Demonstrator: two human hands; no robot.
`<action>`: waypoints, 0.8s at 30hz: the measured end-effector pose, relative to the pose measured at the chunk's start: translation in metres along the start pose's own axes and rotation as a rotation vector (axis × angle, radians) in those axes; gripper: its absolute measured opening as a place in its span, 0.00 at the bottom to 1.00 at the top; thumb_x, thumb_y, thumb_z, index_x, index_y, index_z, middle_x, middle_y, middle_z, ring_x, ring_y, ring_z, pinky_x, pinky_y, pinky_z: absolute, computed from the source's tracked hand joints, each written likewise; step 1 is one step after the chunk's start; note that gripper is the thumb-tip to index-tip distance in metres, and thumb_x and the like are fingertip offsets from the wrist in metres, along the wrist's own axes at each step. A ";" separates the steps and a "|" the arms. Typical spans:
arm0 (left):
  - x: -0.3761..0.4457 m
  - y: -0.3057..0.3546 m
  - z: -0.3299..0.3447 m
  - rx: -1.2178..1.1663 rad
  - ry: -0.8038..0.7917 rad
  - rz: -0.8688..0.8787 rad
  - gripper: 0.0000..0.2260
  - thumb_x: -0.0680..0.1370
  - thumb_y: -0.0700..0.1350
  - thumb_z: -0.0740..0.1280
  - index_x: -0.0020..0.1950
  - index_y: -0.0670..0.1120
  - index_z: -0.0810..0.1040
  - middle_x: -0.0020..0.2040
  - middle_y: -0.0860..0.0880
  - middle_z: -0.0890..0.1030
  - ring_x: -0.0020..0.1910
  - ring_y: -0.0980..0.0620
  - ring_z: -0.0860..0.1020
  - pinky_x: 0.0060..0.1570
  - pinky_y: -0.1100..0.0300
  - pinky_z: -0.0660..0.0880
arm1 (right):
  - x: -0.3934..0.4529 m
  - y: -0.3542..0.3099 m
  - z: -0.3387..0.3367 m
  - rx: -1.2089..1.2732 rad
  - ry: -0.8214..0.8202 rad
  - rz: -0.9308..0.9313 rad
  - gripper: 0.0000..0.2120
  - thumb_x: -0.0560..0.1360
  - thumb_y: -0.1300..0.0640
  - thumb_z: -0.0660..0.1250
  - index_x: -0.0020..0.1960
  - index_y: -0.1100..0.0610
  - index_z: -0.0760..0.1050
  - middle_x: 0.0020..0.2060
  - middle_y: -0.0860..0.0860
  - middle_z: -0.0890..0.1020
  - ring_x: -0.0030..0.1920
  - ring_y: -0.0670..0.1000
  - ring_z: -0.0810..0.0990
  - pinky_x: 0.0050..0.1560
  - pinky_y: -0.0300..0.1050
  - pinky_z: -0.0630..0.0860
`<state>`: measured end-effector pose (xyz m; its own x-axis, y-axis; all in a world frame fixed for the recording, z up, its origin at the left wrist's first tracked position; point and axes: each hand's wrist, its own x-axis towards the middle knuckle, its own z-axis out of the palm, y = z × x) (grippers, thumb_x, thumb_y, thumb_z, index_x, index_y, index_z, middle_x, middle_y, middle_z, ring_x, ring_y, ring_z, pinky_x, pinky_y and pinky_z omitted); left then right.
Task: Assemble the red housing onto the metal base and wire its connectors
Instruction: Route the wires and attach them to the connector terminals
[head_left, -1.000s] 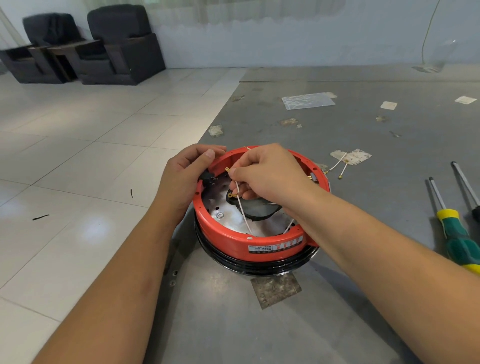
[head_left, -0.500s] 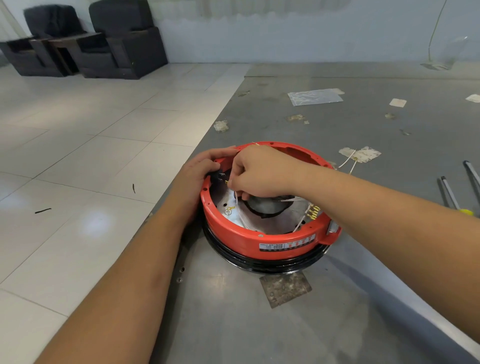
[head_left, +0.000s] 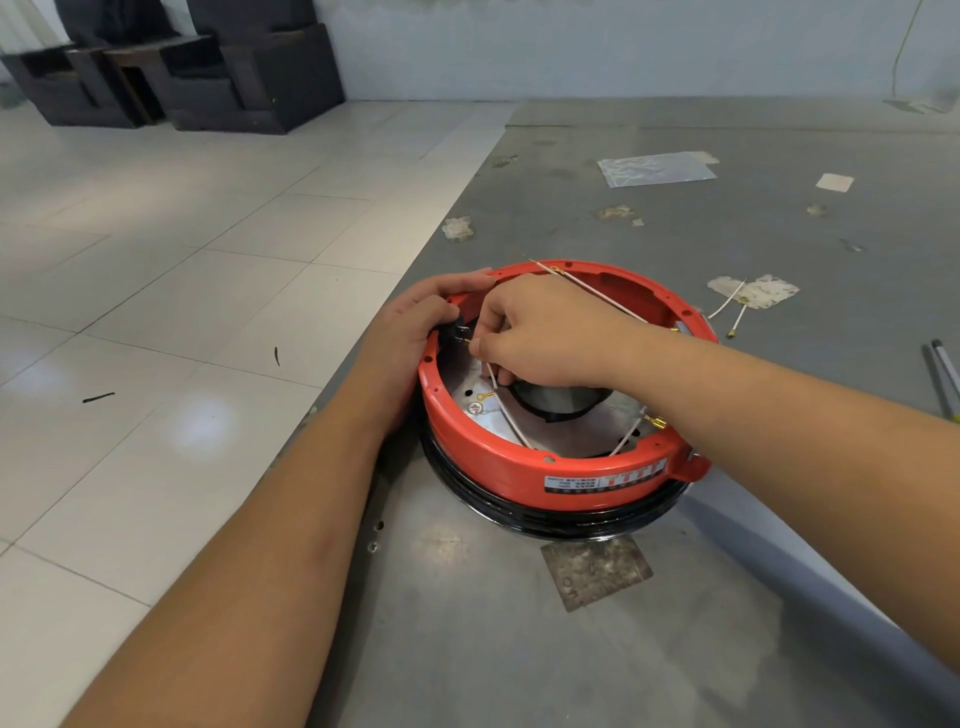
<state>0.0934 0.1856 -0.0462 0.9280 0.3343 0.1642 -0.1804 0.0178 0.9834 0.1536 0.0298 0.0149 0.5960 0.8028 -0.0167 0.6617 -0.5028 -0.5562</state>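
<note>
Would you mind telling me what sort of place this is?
Probably a workshop or assembly room: a worn grey workbench with tape scraps and loose wires, a white tiled floor, and dark armchairs by the wall.

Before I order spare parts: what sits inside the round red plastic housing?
Inside the round red plastic housing: a shiny metal plate, a black ring part and thin white wires with brass terminals. The right hand covers the rest.

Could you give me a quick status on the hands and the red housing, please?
Left hand braces red housing rim. Right hand pinches white wire at black connector. Nothing blocking.
</note>
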 end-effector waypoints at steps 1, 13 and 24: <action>-0.001 0.000 -0.001 0.004 -0.006 0.009 0.23 0.78 0.34 0.57 0.53 0.54 0.88 0.58 0.54 0.86 0.59 0.53 0.84 0.53 0.63 0.80 | 0.000 0.000 0.000 0.000 0.000 -0.002 0.10 0.79 0.55 0.67 0.40 0.51 0.81 0.32 0.46 0.84 0.40 0.42 0.81 0.46 0.42 0.76; -0.008 0.003 0.001 -0.047 -0.049 0.016 0.22 0.79 0.33 0.55 0.59 0.47 0.85 0.65 0.51 0.83 0.64 0.52 0.81 0.60 0.60 0.79 | 0.006 0.005 0.002 0.073 0.009 0.008 0.11 0.77 0.56 0.68 0.37 0.54 0.83 0.29 0.47 0.85 0.33 0.41 0.83 0.46 0.44 0.80; -0.012 0.007 0.006 -0.066 -0.063 -0.015 0.21 0.80 0.32 0.53 0.64 0.42 0.82 0.67 0.52 0.82 0.67 0.53 0.80 0.69 0.55 0.75 | 0.011 0.008 0.003 0.326 0.013 0.136 0.09 0.75 0.57 0.73 0.39 0.60 0.85 0.31 0.54 0.86 0.35 0.54 0.83 0.40 0.45 0.82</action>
<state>0.0825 0.1759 -0.0408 0.9490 0.2739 0.1561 -0.1857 0.0854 0.9789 0.1640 0.0352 0.0081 0.6762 0.7300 -0.0994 0.3971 -0.4749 -0.7854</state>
